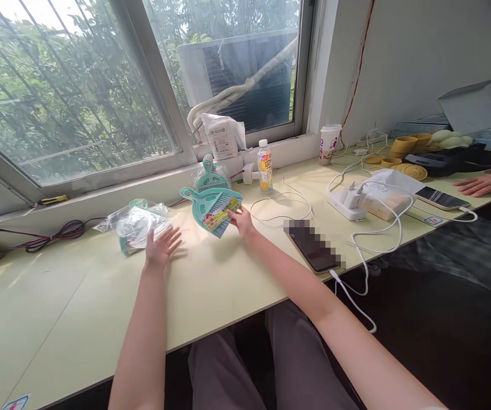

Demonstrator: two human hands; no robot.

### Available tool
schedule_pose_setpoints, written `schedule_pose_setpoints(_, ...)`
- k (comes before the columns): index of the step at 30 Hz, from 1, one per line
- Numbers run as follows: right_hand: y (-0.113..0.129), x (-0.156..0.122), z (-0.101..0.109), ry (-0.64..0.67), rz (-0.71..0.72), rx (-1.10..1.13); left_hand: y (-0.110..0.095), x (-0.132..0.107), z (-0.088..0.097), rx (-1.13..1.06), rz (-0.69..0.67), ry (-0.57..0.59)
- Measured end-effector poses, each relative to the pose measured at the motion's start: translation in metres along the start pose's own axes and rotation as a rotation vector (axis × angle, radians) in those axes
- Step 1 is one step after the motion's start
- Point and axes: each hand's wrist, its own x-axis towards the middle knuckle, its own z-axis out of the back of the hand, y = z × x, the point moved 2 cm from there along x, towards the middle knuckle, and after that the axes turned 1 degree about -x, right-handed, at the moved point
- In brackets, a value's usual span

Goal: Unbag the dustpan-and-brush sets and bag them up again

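My right hand (242, 222) grips the lower right edge of a mint-green dustpan and brush set (207, 208), which has a printed yellow label across the bristles. Behind it, a second green dustpan set (211, 175) in clear wrap leans near the window wall. My left hand (162, 249) has its fingers spread, palm turned inward, and holds nothing. Just beyond that hand lies crumpled clear plastic packaging (136, 222) with green parts showing inside; the fingers partly overlap its edge, and whether they touch it I cannot tell.
A juice bottle (265, 165) and a white paper-wrapped pack (223, 136) stand by the window. To the right are a phone (313, 246), a power strip (346, 205) with looping white cables, and a paper cup (329, 145). Another person's hand (478, 185) rests at the far right.
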Motion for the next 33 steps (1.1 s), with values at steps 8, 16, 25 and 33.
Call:
schedule_pose_setpoints(8, -0.020, -0.013, -0.013, 0.142, -0.055, -0.065, 0.023, -0.018, -0.063, 0.142, 0.093, 0.286)
schedule_pose_setpoints(16, -0.008, 0.008, 0.014, -0.090, -0.112, -0.407, 0.031, -0.003, -0.043, 0.137, 0.078, -0.206)
schedule_pose_setpoints(25, 0.019, 0.026, 0.042, -0.198, -0.059, -0.236, 0.029, -0.007, -0.042, 0.052, 0.069, -0.109)
schedule_pose_setpoints(33, -0.011, -0.028, -0.023, 0.175, 0.685, -1.240, 0.041, -0.008, -0.068, 0.206, -0.033, 0.045)
